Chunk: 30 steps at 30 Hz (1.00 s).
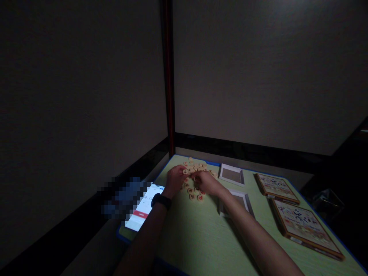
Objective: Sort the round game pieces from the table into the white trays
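Round pale Chinese chess pieces (200, 197), marked with red or dark characters, lie in a loose cluster toward the far end of the green table (189, 234). My left hand (174, 179), with a dark watch on its wrist, is at the cluster's left side. Its fingers are closed on one Chinese chess piece (185, 172) that shows a dark character. Over the right part of the cluster is my right hand (204, 182), fingers bent and drawn together. Whatever lies between those fingertips is hidden.
A lit phone (143, 214) lies at the table's left edge. Two shallow white box trays (246, 199) sit right of the pieces, one partly behind my right forearm. Two printed flat boxes (304, 226) lie along the right edge. Walls meet behind the table.
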### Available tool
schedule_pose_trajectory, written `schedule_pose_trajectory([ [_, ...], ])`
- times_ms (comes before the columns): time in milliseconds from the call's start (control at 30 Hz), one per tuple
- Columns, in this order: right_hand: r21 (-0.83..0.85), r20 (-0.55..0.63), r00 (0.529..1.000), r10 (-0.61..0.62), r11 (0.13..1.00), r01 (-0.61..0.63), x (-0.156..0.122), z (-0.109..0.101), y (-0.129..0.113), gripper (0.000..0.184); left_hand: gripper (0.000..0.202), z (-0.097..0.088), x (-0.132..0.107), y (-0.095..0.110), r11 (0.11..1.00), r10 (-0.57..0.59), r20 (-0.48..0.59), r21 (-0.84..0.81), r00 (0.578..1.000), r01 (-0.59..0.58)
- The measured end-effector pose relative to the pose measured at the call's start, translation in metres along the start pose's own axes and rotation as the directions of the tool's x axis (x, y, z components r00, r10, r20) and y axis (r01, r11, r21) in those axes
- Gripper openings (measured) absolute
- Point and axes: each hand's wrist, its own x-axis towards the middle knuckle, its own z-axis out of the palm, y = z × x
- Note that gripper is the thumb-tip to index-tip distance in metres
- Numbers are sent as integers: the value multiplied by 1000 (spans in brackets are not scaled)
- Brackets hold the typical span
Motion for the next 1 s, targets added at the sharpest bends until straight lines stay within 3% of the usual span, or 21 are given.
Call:
schedule_pose_trajectory([
  [200,137,-54,998,41,990,-33,4,-4,19,39,19,1,-4,9,998,4,85,58,996,-9],
  [367,148,-65,996,60,988,-50,3,-2,26,30,18,5,-14,14,957,113,245,234,963,-172],
  [533,129,-53,996,67,990,-60,1,0,32,21,12,5,-20,18,920,107,265,341,958,-196],
  [833,71,6,1000,8,997,-8,-1,3,30,19,8,5,-15,14,929,126,348,286,929,-234],
  [900,59,23,1000,-9,998,8,-1,3,28,21,9,3,-12,12,939,163,339,234,927,-251],
  [1000,35,36,999,-26,999,24,-3,1,26,20,9,-9,-5,11,966,125,201,200,972,-166],
])
